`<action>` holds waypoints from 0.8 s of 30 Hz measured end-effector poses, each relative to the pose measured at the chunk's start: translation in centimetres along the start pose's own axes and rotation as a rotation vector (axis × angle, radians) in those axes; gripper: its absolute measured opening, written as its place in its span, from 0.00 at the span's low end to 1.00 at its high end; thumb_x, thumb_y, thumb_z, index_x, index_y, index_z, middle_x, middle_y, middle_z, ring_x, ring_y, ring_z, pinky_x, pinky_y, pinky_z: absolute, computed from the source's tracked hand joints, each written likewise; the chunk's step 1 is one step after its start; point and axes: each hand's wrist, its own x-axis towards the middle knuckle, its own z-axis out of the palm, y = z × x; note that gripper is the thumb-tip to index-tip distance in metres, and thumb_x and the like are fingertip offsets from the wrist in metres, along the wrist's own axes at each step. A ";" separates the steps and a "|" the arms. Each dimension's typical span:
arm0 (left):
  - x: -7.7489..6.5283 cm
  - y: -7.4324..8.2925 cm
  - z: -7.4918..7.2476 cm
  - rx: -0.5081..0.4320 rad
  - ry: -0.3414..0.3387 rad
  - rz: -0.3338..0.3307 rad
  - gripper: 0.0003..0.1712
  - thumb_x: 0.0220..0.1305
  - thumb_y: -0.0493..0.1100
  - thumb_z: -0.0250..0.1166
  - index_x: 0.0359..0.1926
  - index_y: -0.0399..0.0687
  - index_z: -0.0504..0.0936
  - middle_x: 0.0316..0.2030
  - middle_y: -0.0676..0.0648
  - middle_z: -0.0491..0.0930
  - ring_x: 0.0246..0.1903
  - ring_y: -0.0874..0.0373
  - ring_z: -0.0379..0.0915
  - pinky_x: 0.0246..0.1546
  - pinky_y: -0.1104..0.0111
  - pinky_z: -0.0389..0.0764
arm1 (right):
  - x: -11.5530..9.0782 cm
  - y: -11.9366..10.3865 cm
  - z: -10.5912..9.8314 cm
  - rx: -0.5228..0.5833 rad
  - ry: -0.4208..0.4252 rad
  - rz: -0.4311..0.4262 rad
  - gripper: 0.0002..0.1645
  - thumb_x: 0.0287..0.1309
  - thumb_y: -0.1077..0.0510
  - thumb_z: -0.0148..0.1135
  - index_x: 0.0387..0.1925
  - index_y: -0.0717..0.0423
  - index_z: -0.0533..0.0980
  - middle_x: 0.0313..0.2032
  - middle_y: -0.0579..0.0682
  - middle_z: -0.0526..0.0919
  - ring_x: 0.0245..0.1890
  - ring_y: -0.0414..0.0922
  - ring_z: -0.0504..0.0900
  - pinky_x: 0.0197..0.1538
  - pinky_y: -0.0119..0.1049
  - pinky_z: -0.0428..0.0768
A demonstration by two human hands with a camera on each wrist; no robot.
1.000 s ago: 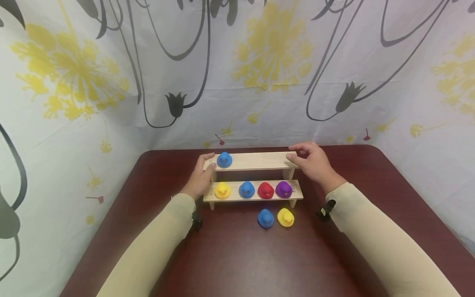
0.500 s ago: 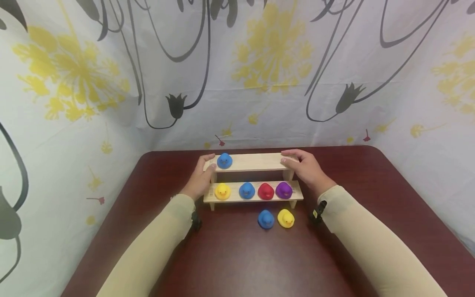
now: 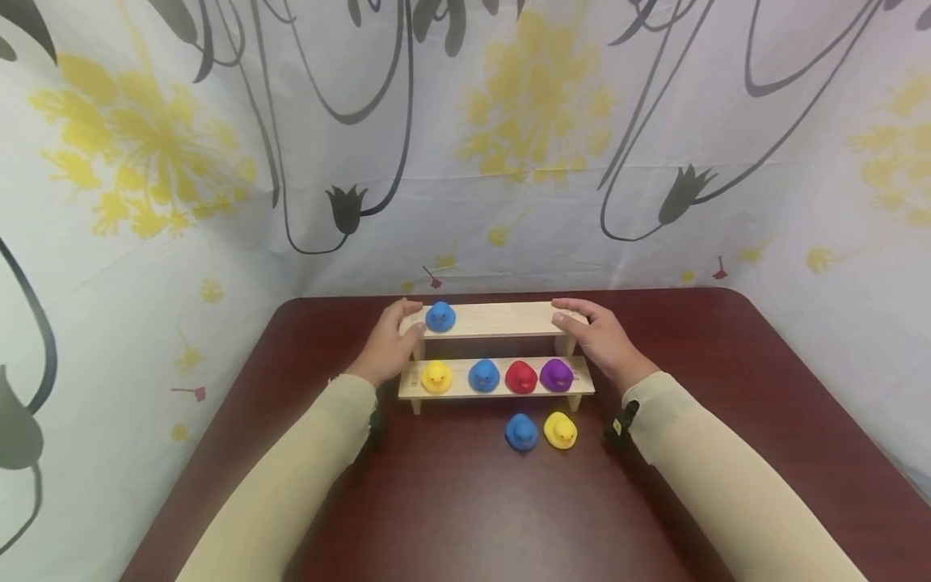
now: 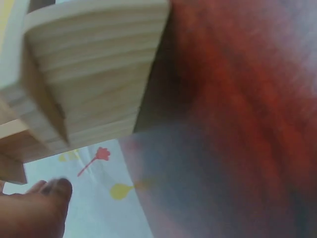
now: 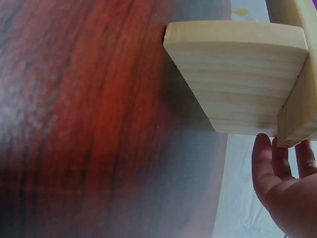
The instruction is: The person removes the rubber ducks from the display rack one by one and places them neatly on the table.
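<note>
A pale wooden upper shelf (image 3: 502,321) stands behind a lower wooden shelf (image 3: 461,378); whether they are joined I cannot tell. My left hand (image 3: 385,343) grips the upper shelf's left end, thumb at the front and fingers behind. At its right end my right hand (image 3: 609,343) holds on the same way. A blue rubber duck (image 3: 440,317) sits on the upper shelf beside my left fingers. Along the lower shelf stand a yellow duck (image 3: 436,377), a blue duck (image 3: 483,376), a red duck (image 3: 521,377) and a purple duck (image 3: 556,376).
On the dark red table (image 3: 451,493), in front of the lower shelf, lie a loose blue duck (image 3: 521,432) and a loose yellow duck (image 3: 560,431). A patterned cloth (image 3: 465,218) hangs behind the table and along its sides.
My right hand has come in leftward and down onto the upper shelf's right end. The left hand stays at the left end, with a slight shift of the forearm. The ducks keep their places.
</note>
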 end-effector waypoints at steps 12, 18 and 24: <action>0.0 2.5 -0.9 0.009 0.010 0.163 0.28 0.67 0.45 0.71 0.67 0.52 0.79 0.74 0.45 0.67 0.76 0.44 0.60 0.77 0.41 0.60 | 0.2 0.5 0.2 0.004 0.005 0.002 0.33 0.71 0.41 0.67 0.70 0.52 0.76 0.74 0.56 0.72 0.74 0.57 0.68 0.78 0.60 0.62; 0.3 2.8 -0.4 0.065 -0.006 0.176 0.26 0.68 0.47 0.71 0.65 0.49 0.81 0.73 0.46 0.68 0.75 0.45 0.60 0.78 0.41 0.57 | 0.2 0.7 0.3 0.019 0.009 -0.013 0.32 0.71 0.42 0.66 0.69 0.53 0.76 0.73 0.56 0.72 0.74 0.57 0.68 0.78 0.59 0.63; 0.3 3.3 -0.4 0.053 -0.010 0.171 0.23 0.69 0.46 0.71 0.62 0.46 0.81 0.72 0.44 0.69 0.75 0.45 0.62 0.78 0.42 0.58 | 0.2 0.7 0.2 0.023 0.009 -0.022 0.32 0.72 0.43 0.66 0.69 0.55 0.76 0.73 0.57 0.72 0.74 0.57 0.69 0.77 0.60 0.64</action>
